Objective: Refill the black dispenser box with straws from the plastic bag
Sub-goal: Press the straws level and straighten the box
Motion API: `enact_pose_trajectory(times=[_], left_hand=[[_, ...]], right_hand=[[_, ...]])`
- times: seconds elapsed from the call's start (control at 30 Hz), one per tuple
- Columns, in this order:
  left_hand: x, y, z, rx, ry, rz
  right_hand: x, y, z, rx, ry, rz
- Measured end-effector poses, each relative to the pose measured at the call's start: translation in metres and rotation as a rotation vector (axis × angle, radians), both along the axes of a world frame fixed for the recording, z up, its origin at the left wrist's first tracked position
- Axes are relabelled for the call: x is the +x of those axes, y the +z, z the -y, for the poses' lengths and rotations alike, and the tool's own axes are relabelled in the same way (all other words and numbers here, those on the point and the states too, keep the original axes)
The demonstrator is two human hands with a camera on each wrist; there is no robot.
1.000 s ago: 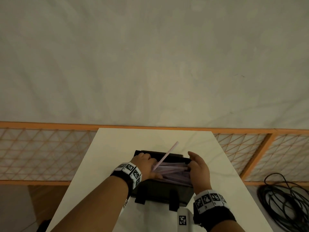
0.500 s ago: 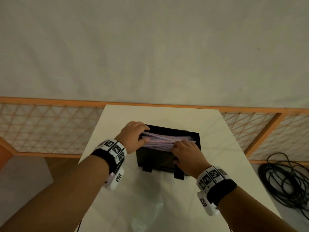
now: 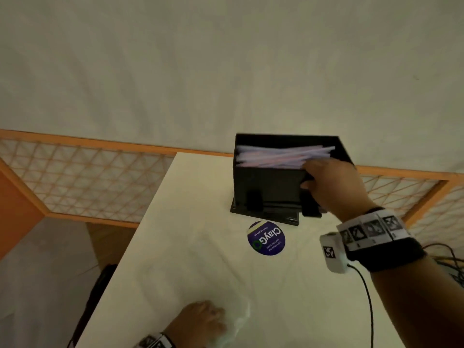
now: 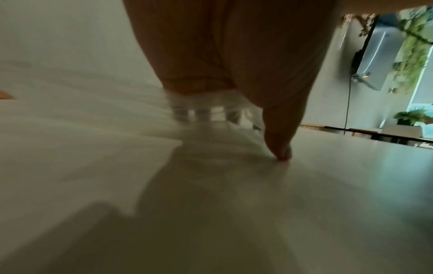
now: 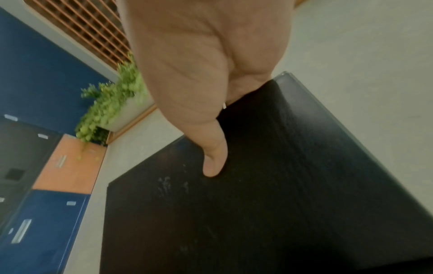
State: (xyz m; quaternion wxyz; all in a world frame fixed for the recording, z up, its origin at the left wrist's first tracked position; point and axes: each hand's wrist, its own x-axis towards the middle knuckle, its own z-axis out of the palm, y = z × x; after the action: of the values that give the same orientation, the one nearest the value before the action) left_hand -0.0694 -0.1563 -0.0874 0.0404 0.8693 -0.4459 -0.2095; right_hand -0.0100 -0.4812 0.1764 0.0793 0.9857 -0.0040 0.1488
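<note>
The black dispenser box (image 3: 271, 189) stands open-topped at the far side of the white table (image 3: 175, 259), with pale pink and lilac straws (image 3: 281, 155) lying crosswise inside. My right hand (image 3: 307, 175) grips its right front corner, fingers over the rim. In the right wrist view the thumb (image 5: 212, 166) presses on the box's black front face (image 5: 281, 185). My left hand (image 3: 208, 320) is at the near table edge on the crumpled clear plastic bag (image 3: 241, 317). In the blurred left wrist view the fingers curl over the bag (image 4: 211, 109) and the thumb tip (image 4: 281, 153) touches the table.
A round blue sticker (image 3: 266, 237) lies on the table just in front of the box. An orange lattice railing (image 3: 88, 182) runs behind the table. Dark cables (image 3: 452, 262) lie on the floor at right. My wrist camera's cord (image 3: 369, 297) hangs over the table.
My left hand has left the box and dropped to the near table edge onto the bag. My right hand has shifted from the straws to the box's right front corner.
</note>
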Motion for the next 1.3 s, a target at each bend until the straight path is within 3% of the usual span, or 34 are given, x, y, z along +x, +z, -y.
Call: enact_pose_trajectory(times=[0.17,0.33,0.47,0.6,0.67,0.77,0.93,1.07,1.17,1.3], left_hand=[[0.007,0.019,-0.031,0.103,0.012,0.048],[0.019,0.048,-0.057,0.167,0.117,0.107],[0.031,0.068,-0.059,0.208,0.019,0.04],[0.045,0.072,-0.07,0.274,-0.024,-0.128],[0.056,0.076,-0.07,0.245,0.002,-0.13],[0.062,0.093,-0.063,0.027,0.1,-0.032],[0.069,0.122,-0.024,-0.456,0.265,0.16],[0.079,0.134,0.02,-0.575,0.288,0.156],[0.086,0.136,0.047,-0.472,0.277,0.135],[0.098,0.139,0.075,-0.176,0.225,0.177]], right_hand=[[-0.002,0.046,0.011,0.068,-0.018,0.189],[-0.007,0.047,0.011,0.065,0.01,0.239],[-0.016,0.008,-0.004,0.094,0.035,0.17],[-0.033,-0.061,-0.025,0.172,0.037,0.045],[-0.043,-0.096,-0.036,0.215,0.057,-0.022],[-0.058,-0.131,-0.05,0.267,0.081,-0.125],[-0.066,-0.144,-0.057,0.306,0.079,-0.152],[-0.06,-0.124,-0.044,0.391,0.094,-0.067],[-0.05,-0.105,-0.019,0.523,0.015,0.046],[-0.032,-0.102,-0.007,0.445,0.054,-0.184]])
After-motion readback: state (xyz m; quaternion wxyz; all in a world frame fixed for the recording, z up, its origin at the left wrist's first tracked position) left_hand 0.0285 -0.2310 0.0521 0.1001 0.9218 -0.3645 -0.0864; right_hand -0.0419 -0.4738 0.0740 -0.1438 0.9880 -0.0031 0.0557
